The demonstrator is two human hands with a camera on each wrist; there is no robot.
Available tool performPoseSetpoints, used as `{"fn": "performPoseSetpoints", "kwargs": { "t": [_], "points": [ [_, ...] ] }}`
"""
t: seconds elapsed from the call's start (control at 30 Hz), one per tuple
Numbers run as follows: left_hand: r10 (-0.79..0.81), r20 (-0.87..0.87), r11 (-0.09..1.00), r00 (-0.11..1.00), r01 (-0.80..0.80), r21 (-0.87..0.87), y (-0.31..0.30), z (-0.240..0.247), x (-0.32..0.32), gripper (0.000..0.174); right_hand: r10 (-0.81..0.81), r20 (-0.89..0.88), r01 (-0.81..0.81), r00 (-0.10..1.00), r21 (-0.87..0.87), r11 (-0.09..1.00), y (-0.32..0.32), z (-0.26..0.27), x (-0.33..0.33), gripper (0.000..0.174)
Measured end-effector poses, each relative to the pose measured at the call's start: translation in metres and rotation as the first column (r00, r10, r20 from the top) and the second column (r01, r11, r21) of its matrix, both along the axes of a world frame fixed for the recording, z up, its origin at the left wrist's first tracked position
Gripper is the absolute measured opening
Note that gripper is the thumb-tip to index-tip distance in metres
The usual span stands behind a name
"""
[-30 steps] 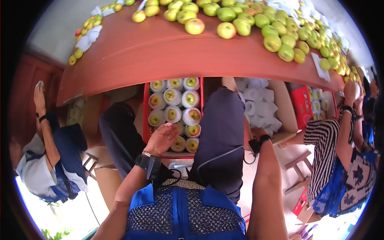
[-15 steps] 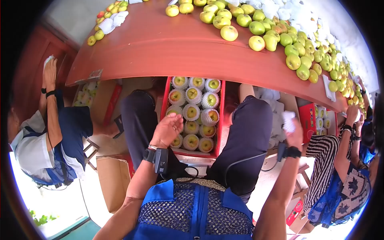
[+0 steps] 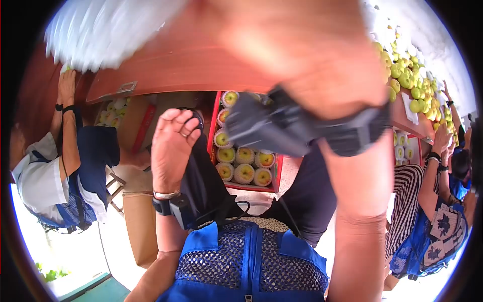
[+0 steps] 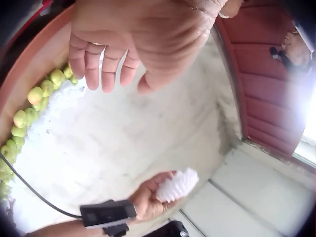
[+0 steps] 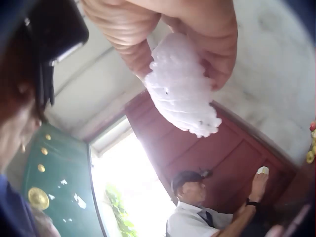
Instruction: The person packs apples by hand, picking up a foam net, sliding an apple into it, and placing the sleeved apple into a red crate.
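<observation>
My right hand (image 3: 302, 55), blurred and close to the head camera, grips a white foam fruit net (image 3: 105, 30). In the right wrist view the ribbed foam net (image 5: 180, 89) is held between thumb and fingers, its scalloped end outward. The left wrist view shows the same foam net (image 4: 178, 186) in the raised right hand (image 4: 148, 200). My left hand (image 3: 171, 151) is raised over the left thigh, fingers loosely bent, holding nothing. Right of it, between the knees, stands a red box (image 3: 278, 176) of apples (image 3: 245, 155) in white foam nets, partly hidden by the right wrist.
A reddish-brown table (image 3: 201, 70) spans the front. Loose green-yellow apples (image 3: 415, 93) and white foam nets lie at its right. One person (image 3: 45, 176) sits at the left; others are at the right. A cardboard box (image 3: 141, 226) stands at the lower left.
My right hand went from the foam-net carton at the right, took a foam net, and rose high toward the camera and left. My left hand lifted away from the apple box, to the left.
</observation>
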State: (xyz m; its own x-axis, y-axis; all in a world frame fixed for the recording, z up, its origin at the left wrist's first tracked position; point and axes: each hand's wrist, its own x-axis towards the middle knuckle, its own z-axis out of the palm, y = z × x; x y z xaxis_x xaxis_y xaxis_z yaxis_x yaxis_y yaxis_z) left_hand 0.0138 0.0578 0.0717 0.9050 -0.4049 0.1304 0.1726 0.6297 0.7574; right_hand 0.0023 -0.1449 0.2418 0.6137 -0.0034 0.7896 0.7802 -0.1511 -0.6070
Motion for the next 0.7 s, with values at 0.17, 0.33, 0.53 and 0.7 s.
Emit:
{"fn": "performPoseSetpoints", "kwargs": {
  "t": [0.17, 0.33, 0.53, 0.7],
  "points": [
    [0.348, 0.064, 0.937, 0.935, -0.344, -0.069, 0.015, 0.035, -0.012, 0.034, 0.15, -0.226, -0.136, 0.962, 0.079, 0.988, 0.059, -0.078, -0.005, 0.027],
    [-0.066, 0.157, 0.794, 0.985, -0.043, 0.606, 0.003, 0.023, -0.037, 0.017, 0.104, -0.628, 0.008, 0.771, 0.174, 0.985, 0.045, -0.174, -0.074, 0.029],
    [-0.309, -0.172, 0.74, 0.935, 0.35, 0.575, -0.03, -0.02, -0.039, 0.03, -0.241, -0.553, 0.258, 0.798, -0.049, 0.965, 0.019, -0.227, -0.094, 0.029],
    [-0.275, -0.234, 0.716, 0.932, 0.361, 0.597, -0.028, -0.022, -0.03, 0.039, 0.524, -0.566, -0.04, 0.637, 0.654, 0.755, 0.013, -0.238, -0.096, 0.034]
  ]
}}
